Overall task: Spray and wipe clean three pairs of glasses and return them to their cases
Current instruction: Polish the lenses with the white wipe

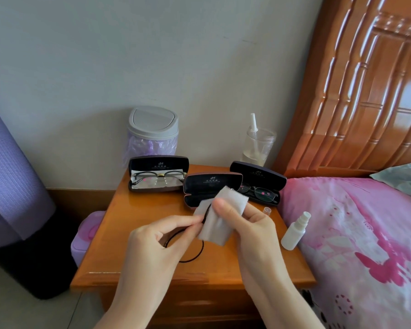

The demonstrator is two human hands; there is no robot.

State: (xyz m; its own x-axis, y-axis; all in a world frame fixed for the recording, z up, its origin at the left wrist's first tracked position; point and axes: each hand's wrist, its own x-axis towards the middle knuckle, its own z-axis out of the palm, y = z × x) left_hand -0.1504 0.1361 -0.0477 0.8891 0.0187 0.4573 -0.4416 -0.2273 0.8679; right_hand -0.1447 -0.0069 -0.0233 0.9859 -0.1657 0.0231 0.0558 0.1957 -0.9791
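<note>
Head view: cloth (220,216) around glasses (201,249)

Desk (128,238) under the right hand (254,233): glossy varnished wood. Cloth (217,230) in that hand: soft, matt, white. Bottle (293,235) right of it: smooth white plastic.

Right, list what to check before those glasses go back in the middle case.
1. Middle case open and empty: ok.
2. Glasses held securely: ok, left hand pinches the frame, right hand wraps the white cloth round it.
3. Lenses wiped clean: cannot tell, the cloth covers them.
4. Spray bottle capped: not ok, its cap lies apart on the nightstand.
5. Left case and right case each hold glasses: ok, lids open.
</note>
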